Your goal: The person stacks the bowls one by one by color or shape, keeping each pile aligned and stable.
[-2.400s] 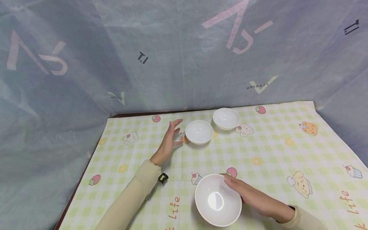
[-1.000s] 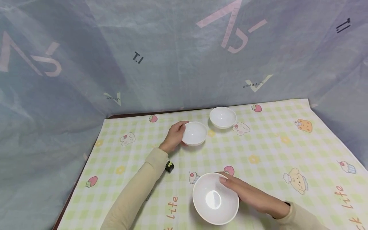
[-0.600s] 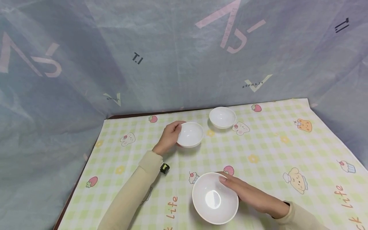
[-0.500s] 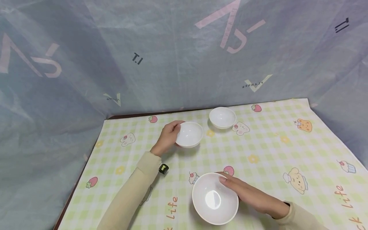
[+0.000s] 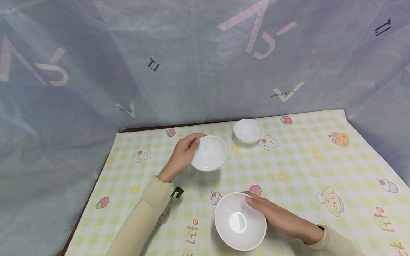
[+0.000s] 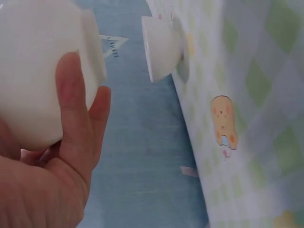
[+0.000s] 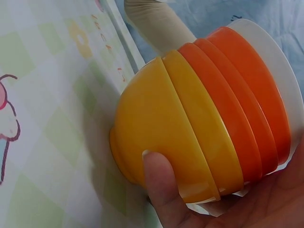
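Note:
My left hand (image 5: 182, 154) pinches a white bowl (image 5: 209, 153) by its left rim, thumb on the near side. The bowl is tipped slightly toward me, over its shadow on the cloth. At the front, my right hand (image 5: 282, 217) grips a nested stack of bowls from the right. From above only the white inside of the top bowl (image 5: 238, 227) shows. In the right wrist view the stack (image 7: 204, 123) has yellow bowls at the bottom, orange ones above and a white one on top, with my fingers along its side.
Another white bowl (image 5: 248, 131) stands upright near the back edge of the table, right of the held one. A green checked cloth (image 5: 307, 199) with cartoon prints covers the table. A grey-blue fabric backdrop (image 5: 179, 85) rises behind and at both sides.
My left hand has reached the nearer white bowl, taken its rim and raised it, drawing it left and a little toward me. The right hand and its stack have stayed in place.

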The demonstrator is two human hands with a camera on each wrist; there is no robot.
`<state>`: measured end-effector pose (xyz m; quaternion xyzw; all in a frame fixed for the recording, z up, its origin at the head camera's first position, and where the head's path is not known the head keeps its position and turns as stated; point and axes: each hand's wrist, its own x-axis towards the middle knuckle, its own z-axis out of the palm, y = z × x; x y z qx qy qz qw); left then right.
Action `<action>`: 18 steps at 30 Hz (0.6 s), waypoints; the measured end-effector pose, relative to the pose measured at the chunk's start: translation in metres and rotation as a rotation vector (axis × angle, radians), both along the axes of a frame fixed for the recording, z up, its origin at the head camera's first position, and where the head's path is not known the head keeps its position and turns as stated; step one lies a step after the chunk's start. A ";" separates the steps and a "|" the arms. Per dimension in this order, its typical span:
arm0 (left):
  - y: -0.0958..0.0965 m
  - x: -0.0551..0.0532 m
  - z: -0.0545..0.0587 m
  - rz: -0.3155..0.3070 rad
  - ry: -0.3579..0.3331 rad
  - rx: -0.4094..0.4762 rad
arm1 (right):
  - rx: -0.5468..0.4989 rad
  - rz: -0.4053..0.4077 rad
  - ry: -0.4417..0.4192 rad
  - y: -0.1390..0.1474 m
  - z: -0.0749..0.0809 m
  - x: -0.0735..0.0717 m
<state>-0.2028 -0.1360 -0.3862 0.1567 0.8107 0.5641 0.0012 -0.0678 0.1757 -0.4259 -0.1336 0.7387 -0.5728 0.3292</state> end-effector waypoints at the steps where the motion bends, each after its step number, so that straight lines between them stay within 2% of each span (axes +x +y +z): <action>1: 0.000 0.002 0.001 -0.003 0.003 -0.009 | 0.000 -0.001 0.001 0.000 0.000 0.000; 5: 0.000 0.009 0.006 -0.012 0.012 -0.032 | -0.021 0.015 0.008 0.000 -0.001 -0.001; 9: 0.001 0.013 0.009 -0.027 0.023 -0.032 | -0.087 0.060 0.016 0.002 -0.001 -0.003; 13: 0.003 0.020 0.013 -0.053 0.046 -0.022 | -0.172 0.107 -0.002 0.003 -0.001 -0.005; 18: 0.006 0.029 0.019 -0.087 0.090 -0.027 | -0.214 0.136 -0.012 0.002 0.000 -0.005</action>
